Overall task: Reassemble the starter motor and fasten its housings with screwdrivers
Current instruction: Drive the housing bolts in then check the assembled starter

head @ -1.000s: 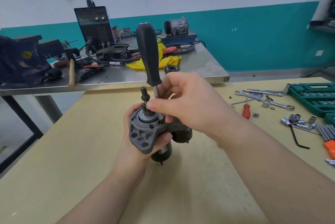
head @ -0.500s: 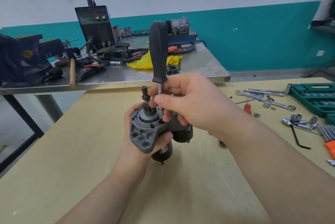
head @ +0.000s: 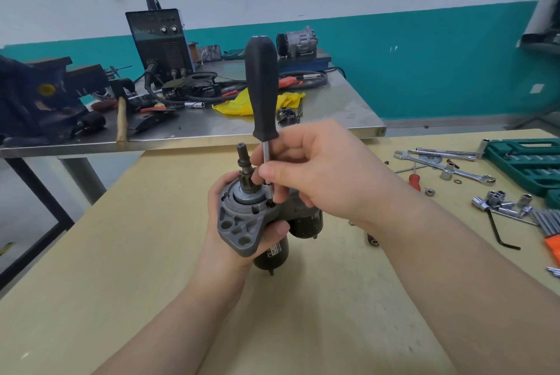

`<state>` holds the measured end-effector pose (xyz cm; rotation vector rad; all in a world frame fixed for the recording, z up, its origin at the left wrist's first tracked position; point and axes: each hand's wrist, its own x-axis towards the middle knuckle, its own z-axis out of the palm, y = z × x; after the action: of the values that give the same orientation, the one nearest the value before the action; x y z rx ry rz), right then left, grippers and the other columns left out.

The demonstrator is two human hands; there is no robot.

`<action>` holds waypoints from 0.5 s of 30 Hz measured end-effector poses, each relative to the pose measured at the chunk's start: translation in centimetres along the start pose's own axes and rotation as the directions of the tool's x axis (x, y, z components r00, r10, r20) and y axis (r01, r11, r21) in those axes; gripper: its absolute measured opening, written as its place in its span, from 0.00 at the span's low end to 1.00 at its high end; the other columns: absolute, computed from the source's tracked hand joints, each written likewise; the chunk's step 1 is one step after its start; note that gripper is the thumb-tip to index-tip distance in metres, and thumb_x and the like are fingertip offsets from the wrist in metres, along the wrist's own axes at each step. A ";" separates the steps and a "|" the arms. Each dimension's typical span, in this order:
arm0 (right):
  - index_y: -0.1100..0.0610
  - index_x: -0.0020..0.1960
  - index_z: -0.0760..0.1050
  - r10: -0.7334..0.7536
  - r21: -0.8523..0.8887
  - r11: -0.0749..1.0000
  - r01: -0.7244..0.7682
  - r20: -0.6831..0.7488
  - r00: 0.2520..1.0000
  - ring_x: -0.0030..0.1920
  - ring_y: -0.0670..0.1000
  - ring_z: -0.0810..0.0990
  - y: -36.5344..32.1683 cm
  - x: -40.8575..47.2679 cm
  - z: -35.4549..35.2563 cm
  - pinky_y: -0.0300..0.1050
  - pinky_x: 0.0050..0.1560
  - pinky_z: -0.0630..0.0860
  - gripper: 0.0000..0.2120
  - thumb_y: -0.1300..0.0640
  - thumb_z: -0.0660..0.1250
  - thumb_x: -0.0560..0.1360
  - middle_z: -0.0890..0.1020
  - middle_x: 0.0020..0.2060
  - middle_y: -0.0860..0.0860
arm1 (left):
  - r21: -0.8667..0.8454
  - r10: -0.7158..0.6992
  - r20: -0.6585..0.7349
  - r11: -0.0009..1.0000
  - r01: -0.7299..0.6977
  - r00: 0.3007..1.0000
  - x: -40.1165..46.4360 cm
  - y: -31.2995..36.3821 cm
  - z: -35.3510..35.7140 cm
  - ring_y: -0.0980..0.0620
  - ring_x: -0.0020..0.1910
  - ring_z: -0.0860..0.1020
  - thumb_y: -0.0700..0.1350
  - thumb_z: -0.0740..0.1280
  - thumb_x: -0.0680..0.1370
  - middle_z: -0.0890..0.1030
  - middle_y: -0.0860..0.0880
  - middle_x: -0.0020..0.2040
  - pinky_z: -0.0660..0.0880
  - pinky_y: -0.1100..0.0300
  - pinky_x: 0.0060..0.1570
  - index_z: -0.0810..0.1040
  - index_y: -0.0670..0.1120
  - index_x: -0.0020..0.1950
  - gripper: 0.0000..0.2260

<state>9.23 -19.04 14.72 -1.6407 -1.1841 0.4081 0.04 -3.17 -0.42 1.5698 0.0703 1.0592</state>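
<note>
Starter motor [head: 257, 223] gripped upright in left hand [head: 224, 220]; right hand [head: 315, 174] pinching screwdriver [head: 262, 92] shank at housing screw. Next: seat tip, turn.

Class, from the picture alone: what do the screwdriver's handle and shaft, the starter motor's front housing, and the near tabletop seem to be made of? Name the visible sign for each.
Screwdriver handle: matte black, probably plastic or rubber; no shine.
Screwdriver shaft: bright steel, likely plated; mirror-like glint.
Starter motor front housing: dull grey cast metal, perhaps aluminium; grainy surface, moulded ribs and holes.
Near tabletop: pale yellowish board, probably wood or laminate; flat, scuffed, no visible grain.
</note>
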 end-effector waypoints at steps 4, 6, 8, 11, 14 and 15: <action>0.50 0.46 0.83 -0.028 -0.056 0.998 0.023 -0.078 0.997 0.29 0.44 0.83 -0.1 -0.2 0.7 0.35 0.31 0.78 0.06 0.53 0.80 0.75 0.87 0.38 0.47 | -0.033 -0.045 -0.002 0.998 0.045 0.999 -0.1 0.1 -0.1 0.39 0.71 0.78 0.58 0.87 0.64 0.77 0.39 0.71 0.79 0.45 0.67 0.66 0.49 0.75 0.47; 0.48 0.51 0.85 -0.034 -0.047 0.998 0.033 -0.027 0.999 0.32 0.46 0.84 -0.2 -0.2 0.7 0.39 0.37 0.83 0.03 0.54 0.76 0.79 0.88 0.42 0.46 | -0.036 -0.042 0.002 0.998 0.042 0.999 -0.2 0.2 0.0 0.44 0.70 0.79 0.58 0.87 0.65 0.80 0.45 0.70 0.80 0.51 0.64 0.69 0.56 0.75 0.44; 0.46 0.54 0.85 -0.029 -0.073 0.997 0.030 0.005 1.000 0.34 0.47 0.86 -0.3 -0.3 0.4 0.39 0.42 0.84 0.07 0.57 0.72 0.82 0.88 0.44 0.44 | -0.039 -0.035 -0.005 0.999 0.035 0.999 -0.1 0.4 0.1 0.50 0.69 0.81 0.58 0.87 0.65 0.81 0.52 0.69 0.80 0.57 0.62 0.72 0.64 0.72 0.40; 0.48 0.50 0.84 -0.035 -0.102 0.994 0.035 0.001 0.999 0.34 0.47 0.86 -0.3 -0.3 0.2 0.36 0.37 0.82 0.04 0.58 0.73 0.81 0.88 0.41 0.44 | -0.032 -0.034 -0.018 0.999 0.033 0.999 -0.1 0.2 0.1 0.48 0.70 0.80 0.59 0.87 0.64 0.81 0.51 0.69 0.80 0.56 0.63 0.73 0.66 0.71 0.40; 0.50 0.46 0.83 -0.026 -0.109 0.994 0.018 -0.073 0.997 0.31 0.45 0.85 -0.3 -0.2 0.6 0.36 0.33 0.81 0.07 0.51 0.80 0.75 0.87 0.38 0.45 | -0.009 -0.027 -0.021 1.000 0.026 0.999 -0.1 -0.1 -0.1 0.41 0.70 0.79 0.60 0.87 0.64 0.78 0.41 0.71 0.79 0.50 0.65 0.70 0.59 0.73 0.43; 0.50 0.47 0.83 -0.023 -0.106 0.994 0.015 -0.077 0.997 0.31 0.45 0.85 -0.1 -0.2 0.6 0.35 0.32 0.80 0.07 0.50 0.80 0.75 0.87 0.39 0.45 | 0.001 -0.013 -0.015 1.000 0.013 1.000 -0.1 -0.2 -0.2 0.40 0.70 0.78 0.60 0.87 0.64 0.77 0.38 0.71 0.79 0.49 0.66 0.69 0.57 0.73 0.43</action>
<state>8.61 -18.86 14.54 -1.7190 -1.1787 0.2714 -0.03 -3.00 -0.70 1.5610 0.0912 1.0609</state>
